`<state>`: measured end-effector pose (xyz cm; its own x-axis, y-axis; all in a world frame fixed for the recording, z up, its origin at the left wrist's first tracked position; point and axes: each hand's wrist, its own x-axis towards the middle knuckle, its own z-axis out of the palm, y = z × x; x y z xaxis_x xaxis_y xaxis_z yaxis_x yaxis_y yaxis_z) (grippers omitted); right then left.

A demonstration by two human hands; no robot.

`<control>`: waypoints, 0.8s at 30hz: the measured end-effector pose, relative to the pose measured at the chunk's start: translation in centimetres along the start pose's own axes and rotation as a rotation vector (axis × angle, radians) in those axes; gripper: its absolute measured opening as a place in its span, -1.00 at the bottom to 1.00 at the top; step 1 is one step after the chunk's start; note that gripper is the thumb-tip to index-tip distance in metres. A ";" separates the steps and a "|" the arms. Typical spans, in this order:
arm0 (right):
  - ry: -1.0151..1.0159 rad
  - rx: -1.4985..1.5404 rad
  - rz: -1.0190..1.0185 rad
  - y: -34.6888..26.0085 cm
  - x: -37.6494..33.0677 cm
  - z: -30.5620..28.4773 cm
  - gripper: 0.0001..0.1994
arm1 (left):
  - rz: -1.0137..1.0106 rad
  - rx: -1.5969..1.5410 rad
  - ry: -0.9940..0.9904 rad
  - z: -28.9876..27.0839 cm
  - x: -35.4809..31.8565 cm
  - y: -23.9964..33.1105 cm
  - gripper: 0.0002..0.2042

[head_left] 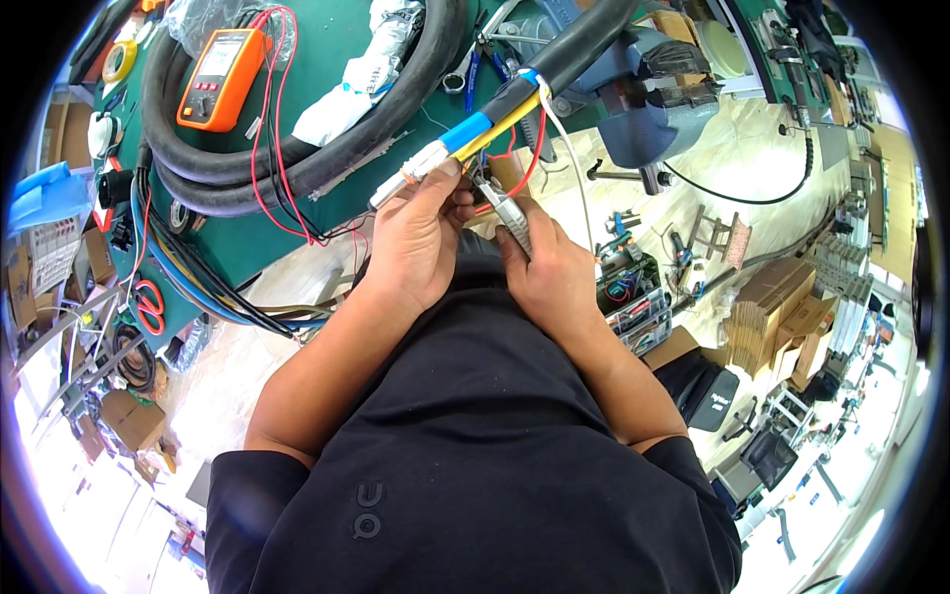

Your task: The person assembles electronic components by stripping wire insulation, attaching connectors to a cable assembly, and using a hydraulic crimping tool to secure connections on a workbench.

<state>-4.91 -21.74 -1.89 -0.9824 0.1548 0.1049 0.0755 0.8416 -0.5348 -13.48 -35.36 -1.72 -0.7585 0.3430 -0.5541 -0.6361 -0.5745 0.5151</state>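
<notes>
Here, wire bundle [466,133]: is slanting out of a thick black cable [582,49] before me.
Left hand [418,230]: thumb and fingers are pinching it near its pale end [414,168].
Right hand [550,262]: my fingers are gripping a grey-handled tool [509,213].
Green bench [236,243]: is bearing an orange multimeter [220,84].

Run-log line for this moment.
left hand: holding blue-and-white lead; right hand: gripping grey hand tool; orange multimeter: by coiled black cable
</notes>
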 end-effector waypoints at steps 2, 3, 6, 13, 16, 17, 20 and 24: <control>0.003 0.002 -0.001 0.1 0.0 0.1 -0.58 | -0.001 -0.001 0.006 0.0 0.0 0.0 -0.89; 0.002 0.003 0.000 0.0 0.0 0.1 -0.59 | 0.000 -0.001 0.009 0.0 0.0 0.0 -0.89; -0.001 0.005 0.002 0.0 0.0 -0.1 -0.59 | 0.009 0.001 0.000 -0.2 0.1 -0.1 -0.89; 0.004 0.008 -0.005 0.1 0.0 0.0 -0.59 | 0.000 0.009 -0.006 -0.1 0.0 0.0 -0.90; 0.008 0.003 -0.009 0.0 0.0 0.0 -0.59 | 0.000 0.013 -0.002 -0.1 0.0 0.1 -0.89; 0.011 0.001 -0.011 0.0 0.0 0.0 -0.59 | -0.001 0.013 0.000 -0.1 0.0 0.1 -0.88; 0.003 -0.007 -0.007 0.0 0.0 -0.1 -0.59 | 0.000 0.016 0.000 -0.1 0.0 0.1 -0.87; 0.004 -0.006 -0.012 0.1 0.0 -0.2 -0.59 | 0.003 0.020 0.006 -0.1 0.0 0.1 -0.87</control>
<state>-4.92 -21.59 -1.78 -0.9826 0.1466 0.1142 0.0648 0.8462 -0.5289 -13.51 -35.44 -1.74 -0.7595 0.3369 -0.5564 -0.6366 -0.5606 0.5296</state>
